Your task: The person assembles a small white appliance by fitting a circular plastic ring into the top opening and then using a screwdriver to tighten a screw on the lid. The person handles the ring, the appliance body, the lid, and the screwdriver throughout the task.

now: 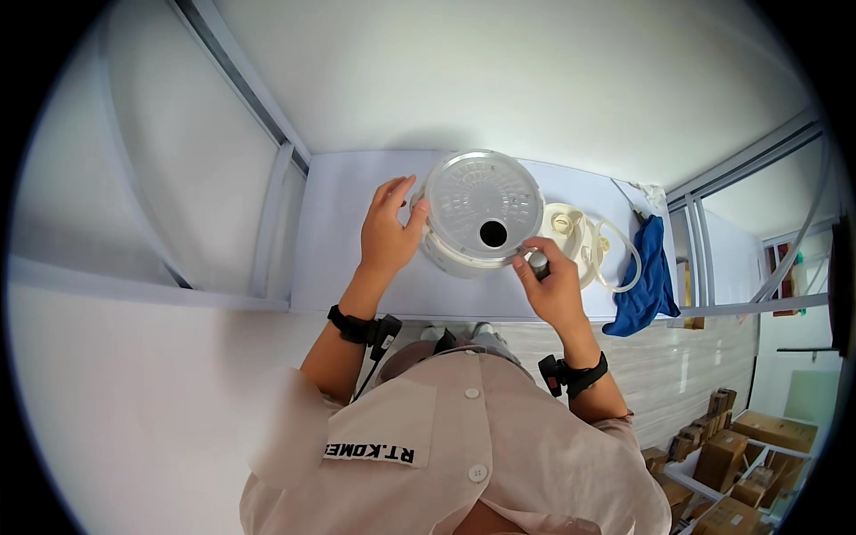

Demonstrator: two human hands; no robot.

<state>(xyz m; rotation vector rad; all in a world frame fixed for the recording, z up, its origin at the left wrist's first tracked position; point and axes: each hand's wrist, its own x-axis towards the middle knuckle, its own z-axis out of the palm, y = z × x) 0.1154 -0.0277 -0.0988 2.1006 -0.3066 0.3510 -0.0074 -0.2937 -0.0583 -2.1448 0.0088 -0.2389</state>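
A round white tub [459, 262] with a clear, embossed lid [473, 183] stands in the middle of the table. Near the lid's front right edge is a round dark hole [493, 234]. My left hand [389, 227] is at the tub's left side, its fingers apart and the thumb by the rim; whether it touches cannot be told. At the front right of the rim, my right hand [555, 287] closes round a short grey cylindrical handle [539, 264]. The handle's other end is hidden, so its kind does not show.
Right of the tub lie cream plastic parts [571, 234] with a pale curved hose [637, 267]. A blue cloth [644, 290] lies at the table's right end. White panels and metal frame posts [281, 209] enclose the table [343, 201]. Cardboard boxes [722, 459] stand at lower right.
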